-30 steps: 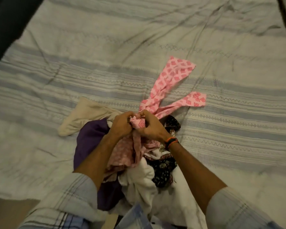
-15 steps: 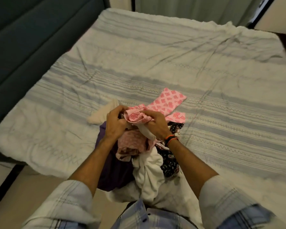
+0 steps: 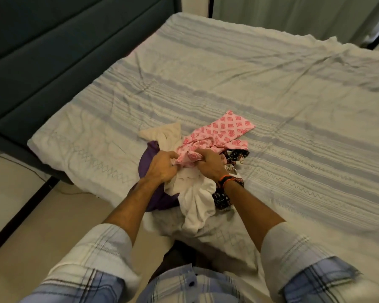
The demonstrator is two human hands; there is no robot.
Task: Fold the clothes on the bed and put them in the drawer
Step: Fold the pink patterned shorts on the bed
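A pink cloth garment with a red diamond print is being gripped at its bunched near end by both hands, the left hand and the right hand, fingers curled into the fabric. Its long axis is running away and to the right across the grey striped bedcover. Beneath it, a heap of purple, white, cream and dark floral clothes is lying at the bed's near edge. No writing is legible.

A dark teal padded headboard ran along the left, and pale curtains hung beyond the far end. Below the near corner lay a beige floor, crossed by a dark strip near the frame.
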